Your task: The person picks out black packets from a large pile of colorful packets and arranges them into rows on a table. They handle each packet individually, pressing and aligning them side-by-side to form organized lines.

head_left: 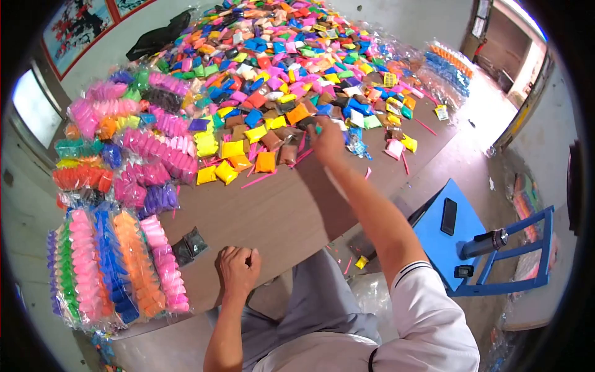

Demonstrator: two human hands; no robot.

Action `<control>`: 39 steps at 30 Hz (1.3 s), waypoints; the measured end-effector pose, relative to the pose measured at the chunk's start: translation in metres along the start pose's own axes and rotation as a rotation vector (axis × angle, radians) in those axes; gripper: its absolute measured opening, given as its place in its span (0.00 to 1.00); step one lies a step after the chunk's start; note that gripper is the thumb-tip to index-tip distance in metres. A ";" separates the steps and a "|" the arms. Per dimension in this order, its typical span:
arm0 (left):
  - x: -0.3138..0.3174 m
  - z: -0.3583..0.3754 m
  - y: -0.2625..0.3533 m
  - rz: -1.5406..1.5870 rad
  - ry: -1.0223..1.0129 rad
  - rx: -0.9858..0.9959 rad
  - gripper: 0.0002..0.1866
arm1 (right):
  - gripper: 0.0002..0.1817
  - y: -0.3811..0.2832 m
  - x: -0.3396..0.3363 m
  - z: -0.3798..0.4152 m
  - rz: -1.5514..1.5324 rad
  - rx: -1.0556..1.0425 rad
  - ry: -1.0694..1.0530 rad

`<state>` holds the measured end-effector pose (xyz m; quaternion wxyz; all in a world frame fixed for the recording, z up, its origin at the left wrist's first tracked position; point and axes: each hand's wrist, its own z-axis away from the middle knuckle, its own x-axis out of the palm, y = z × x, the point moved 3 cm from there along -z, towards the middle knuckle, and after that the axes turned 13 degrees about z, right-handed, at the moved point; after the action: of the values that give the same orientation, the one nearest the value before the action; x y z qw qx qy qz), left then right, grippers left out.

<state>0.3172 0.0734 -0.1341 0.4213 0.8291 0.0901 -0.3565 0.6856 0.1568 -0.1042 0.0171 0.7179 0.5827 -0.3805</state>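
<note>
My right hand [326, 139] reaches to the near edge of a big heap of small coloured packets [291, 68]. Its fingers are closed around something dark and partly green that I cannot make out. My left hand [238, 268] rests curled at the table's front edge, and what it holds, if anything, is hidden. Beside it lie dark packets [190, 246]. Yellow packets [232, 149] and an orange packet [265, 162] lie left of my right hand.
Clear bags of packets in coloured rows [114, 266] line the left of the brown table [273, 214]. A blue chair [446, 248] at the right holds a phone [449, 216] and a bottle [485, 243].
</note>
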 end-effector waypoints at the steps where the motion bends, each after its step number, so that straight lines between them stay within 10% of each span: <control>1: -0.001 0.000 0.000 0.007 -0.001 0.001 0.10 | 0.14 0.025 0.011 -0.015 0.016 0.064 -0.129; 6: 0.003 0.000 -0.004 -0.006 0.017 -0.008 0.10 | 0.29 0.057 0.037 -0.041 0.318 0.012 -0.215; 18: -0.004 -0.004 0.007 0.036 0.059 0.024 0.13 | 0.23 0.032 0.029 -0.028 0.414 -0.125 -0.085; 24: -0.010 -0.004 0.004 0.109 0.035 -0.047 0.15 | 0.13 -0.010 -0.021 0.051 -0.722 0.097 -0.672; 27: -0.012 -0.003 -0.001 0.197 0.018 -0.109 0.16 | 0.17 -0.052 -0.059 0.113 -0.833 0.252 -1.139; 39: -0.015 0.006 -0.019 0.606 0.120 -0.222 0.24 | 0.13 -0.145 -0.073 0.178 -1.087 0.234 -1.412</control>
<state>0.2949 0.0830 -0.1381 0.5899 0.7867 -0.0979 -0.1534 0.4667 0.0594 -0.1283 0.1155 -0.0608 0.6532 -0.7459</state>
